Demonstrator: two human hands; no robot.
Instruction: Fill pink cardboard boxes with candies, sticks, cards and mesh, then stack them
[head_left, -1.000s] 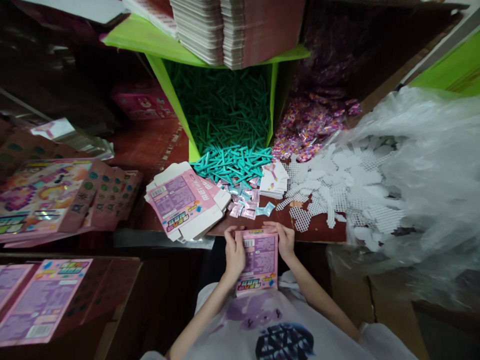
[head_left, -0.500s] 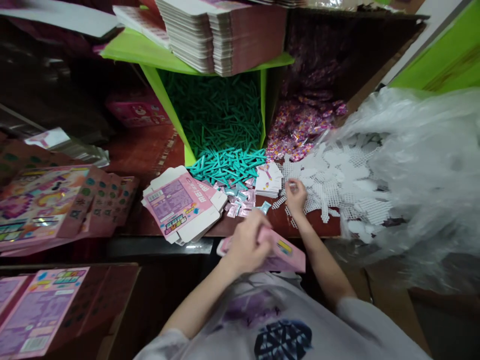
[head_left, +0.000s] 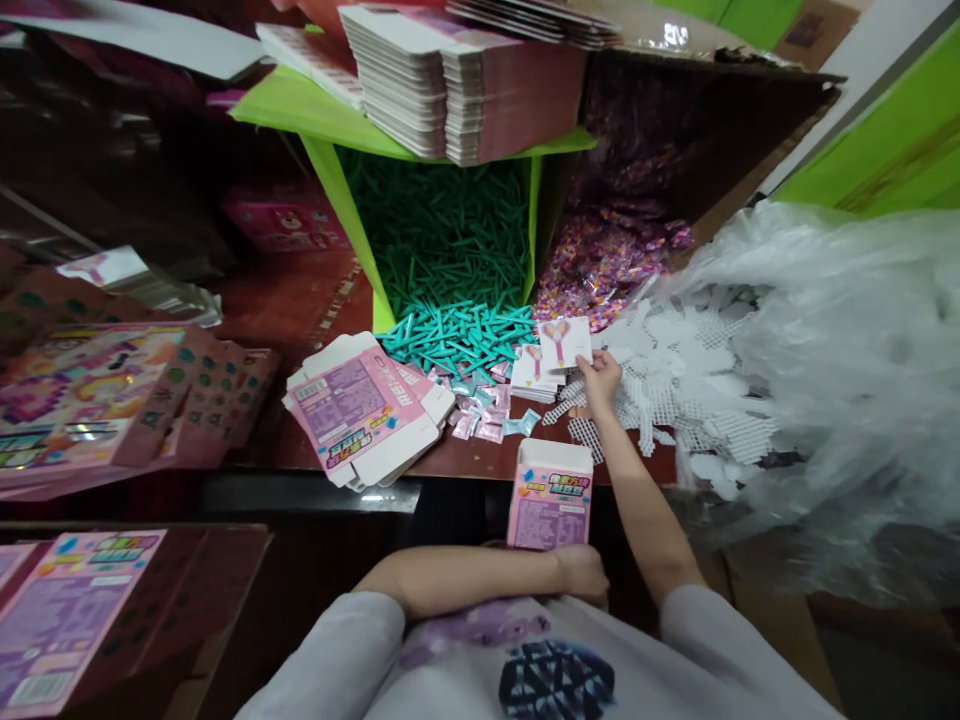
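A pink and purple printed box (head_left: 551,500) stands upright close to my body, its white upper end toward the table. My left hand (head_left: 583,572) is curled at the lower end of this box and holds it, though most fingers are hidden. My right hand (head_left: 602,380) pinches the corner of a white printed card (head_left: 564,343) with a Y-shaped picture. That card is just over a stack of similar cards (head_left: 531,380). Small pink and teal sachets (head_left: 491,412) lie in front of the stack, and white mesh plates (head_left: 667,350) spread out to the right.
Teal sticks (head_left: 457,335) spill from a green-edged bin (head_left: 341,225). Bags of colourful beads (head_left: 592,260) fill the carton beside it. Flattened boxes (head_left: 360,410) lie on the table (head_left: 480,462). Clear plastic sheeting (head_left: 847,380) bulges at right. More printed boxes (head_left: 90,390) stand at left.
My right hand has taken hold of a card at the stack. My left hand has dropped toward my body, and the box has turned from tilted to upright.
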